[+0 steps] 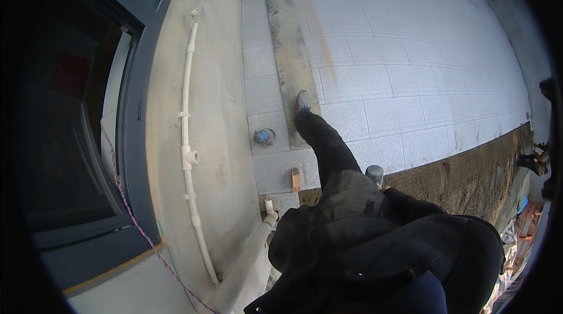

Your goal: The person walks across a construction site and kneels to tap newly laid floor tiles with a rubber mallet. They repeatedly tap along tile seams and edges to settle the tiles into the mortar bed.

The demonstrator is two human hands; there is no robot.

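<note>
Holding a grey cylinder (374, 172), the right hand (384, 188) hangs near the edge of paving (394, 113) spreading far right; left hand's grip, I cannot tell.

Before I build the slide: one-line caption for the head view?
Gray cylindrical object at the right hand; one shoe on a stained board laid across pale floor tiles.

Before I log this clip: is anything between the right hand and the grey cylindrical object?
Nothing visible. The grey cylindrical object appears right at the right hand, only a sliver of which shows beyond the black sleeve; the grip is unclear.
</note>
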